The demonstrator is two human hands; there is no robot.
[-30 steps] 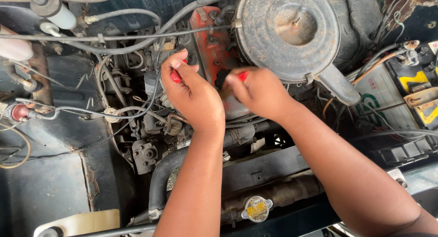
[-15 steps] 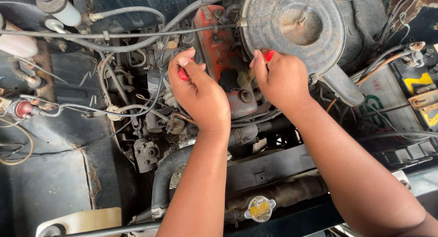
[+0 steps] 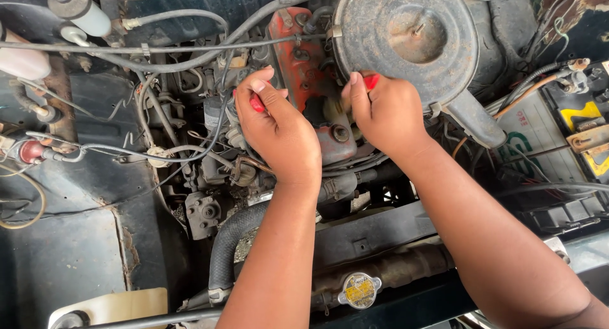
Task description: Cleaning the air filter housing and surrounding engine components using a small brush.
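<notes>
Over the middle of the engine bay, both hands work on the red engine cover (image 3: 303,63). Left hand (image 3: 279,129): fingers curled closed around a red-handled tool (image 3: 256,103), of which only a short piece of handle shows between thumb and forefinger; the tip is hidden. This hand sits at the cover's left edge, hemmed in by thin cables (image 3: 158,154) and hoses that cross just beside the knuckles. Right hand (image 3: 387,113): fingers bent down and closed over a second red item (image 3: 372,81), seen only as a small red end above the knuckles; what it is cannot be told. This hand lies against the lower left rim of the round air cleaner housing (image 3: 406,40), with almost no gap between the two.

Open room is limited. The narrow space between the two hands exposes a strip of the red cover. Below the wrists, a black radiator hose (image 3: 225,250) curves down on the left, and a radiator cap (image 3: 359,290) sits near the front edge. A battery (image 3: 571,123) stands well apart on the right side.
</notes>
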